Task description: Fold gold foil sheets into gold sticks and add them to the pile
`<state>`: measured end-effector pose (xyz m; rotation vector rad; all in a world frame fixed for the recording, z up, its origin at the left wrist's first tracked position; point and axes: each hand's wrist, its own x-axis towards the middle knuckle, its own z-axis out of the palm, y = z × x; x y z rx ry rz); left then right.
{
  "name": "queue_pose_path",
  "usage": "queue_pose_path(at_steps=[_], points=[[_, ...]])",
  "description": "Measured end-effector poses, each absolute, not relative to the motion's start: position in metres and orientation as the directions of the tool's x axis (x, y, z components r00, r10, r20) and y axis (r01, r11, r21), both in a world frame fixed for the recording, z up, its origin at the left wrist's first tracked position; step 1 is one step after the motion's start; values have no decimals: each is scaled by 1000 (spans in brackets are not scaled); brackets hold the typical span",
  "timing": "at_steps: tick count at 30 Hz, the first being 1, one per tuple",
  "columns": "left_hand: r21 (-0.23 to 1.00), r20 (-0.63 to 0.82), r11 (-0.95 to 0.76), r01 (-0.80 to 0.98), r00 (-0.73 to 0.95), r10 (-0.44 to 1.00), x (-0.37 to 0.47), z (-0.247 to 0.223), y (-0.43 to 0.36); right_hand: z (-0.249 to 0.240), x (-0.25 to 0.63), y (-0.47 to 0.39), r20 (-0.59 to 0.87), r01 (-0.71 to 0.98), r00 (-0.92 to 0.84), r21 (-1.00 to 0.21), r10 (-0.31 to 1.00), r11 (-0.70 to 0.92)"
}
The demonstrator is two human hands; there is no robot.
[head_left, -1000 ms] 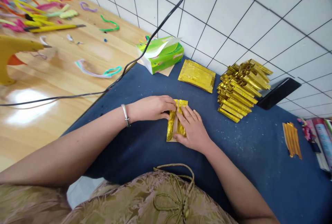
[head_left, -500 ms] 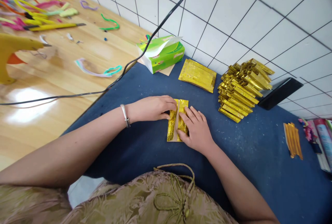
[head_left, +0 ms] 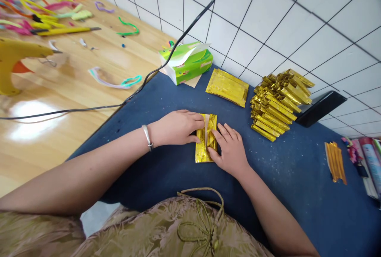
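Note:
A small sheet of gold foil paper (head_left: 201, 154) lies on the dark blue table cover in front of me, its two long sides folded inward and a pale brown strip showing between them. My left hand (head_left: 178, 127) grips its left fold, fingertips on top and the thumb lower down. On the right fold, my right hand (head_left: 231, 152) holds the edge with thumb and index finger, while its other fingers spread over the cover. Fingers hide parts of both folds. Beyond the hands lies a flat stack of gold foil sheets (head_left: 227, 87). Folded gold paper pieces (head_left: 275, 104) are piled to its right.
A green tissue box (head_left: 193, 68) stands by the tiled wall, with a black cable (head_left: 190, 27) crossing before it. A black phone (head_left: 323, 108) leans at the right, near orange-gold strips (head_left: 335, 162). A yellow glue gun (head_left: 18, 64) and pipe cleaners lie on the wooden surface.
The sides of the foil paper now stand folded further up, and the pale strip has shifted slightly right. My left hand has moved a little to the right with its fold.

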<state>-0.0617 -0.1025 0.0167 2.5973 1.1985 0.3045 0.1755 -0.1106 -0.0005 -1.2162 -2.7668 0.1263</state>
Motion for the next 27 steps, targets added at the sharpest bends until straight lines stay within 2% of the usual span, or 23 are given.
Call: queue_pose_path(at_steps=[11, 17, 27], points=[[170, 184, -558, 812, 530, 828, -60, 11, -96, -6, 171, -103, 60, 652, -742, -169, 668, 739], [188, 164, -585, 789, 562, 811, -59, 5, -93, -7, 173, -94, 45, 610, -778, -188, 627, 770], [216, 136, -593, 776, 577, 805, -60, 4, -93, -2, 183, -79, 103, 554, -800, -253, 592, 793]])
